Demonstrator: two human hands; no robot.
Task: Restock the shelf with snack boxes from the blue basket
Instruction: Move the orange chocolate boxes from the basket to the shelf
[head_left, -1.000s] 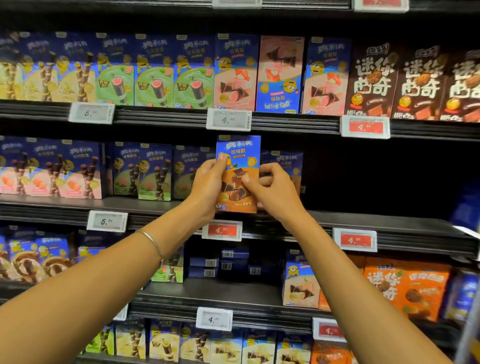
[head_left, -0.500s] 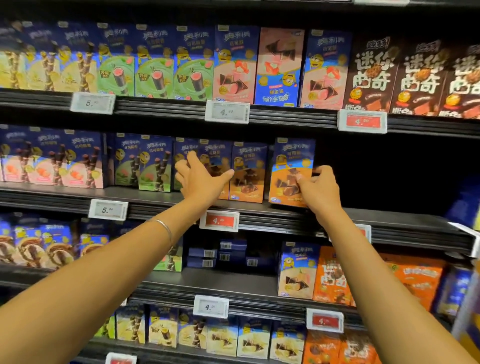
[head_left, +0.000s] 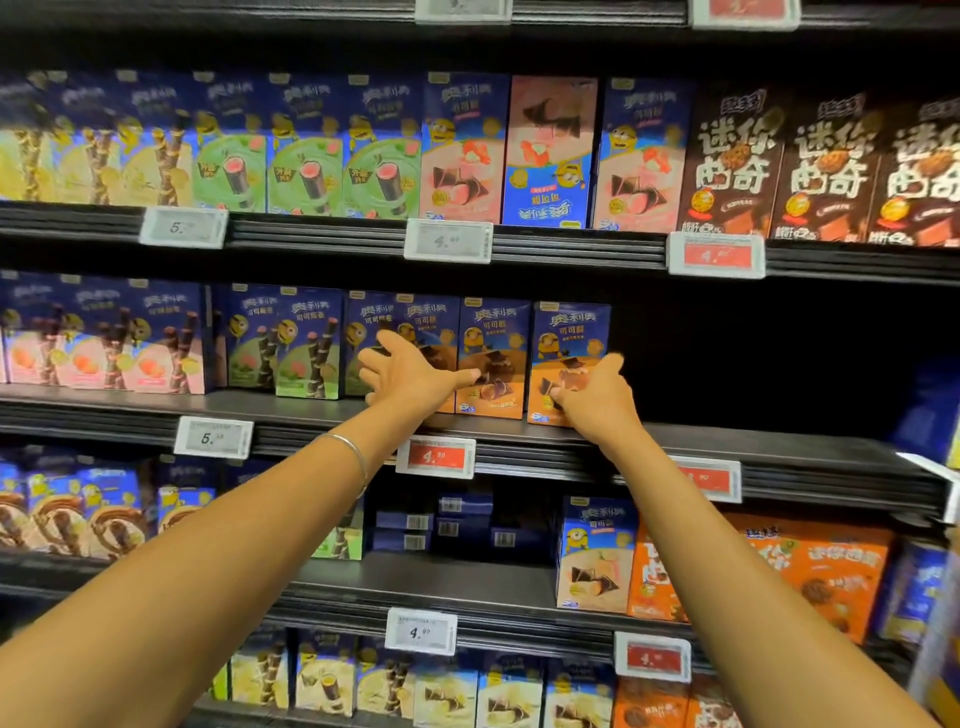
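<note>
Dim shop shelf (head_left: 753, 447): the snack box (head_left: 569, 358) ends its row, up-right of the red price tag (head_left: 435, 457). My right hand (head_left: 597, 402) seems to pinch its lower front. My left hand (head_left: 410, 374) is spread above the tag. I'd nudge the box flush and upright.

Bright overhead light, blurred, bowed frame edges

Black metal shelving (head_left: 779, 447) in tiers carries white and red price tags (head_left: 448, 240) along its front rails.
</note>
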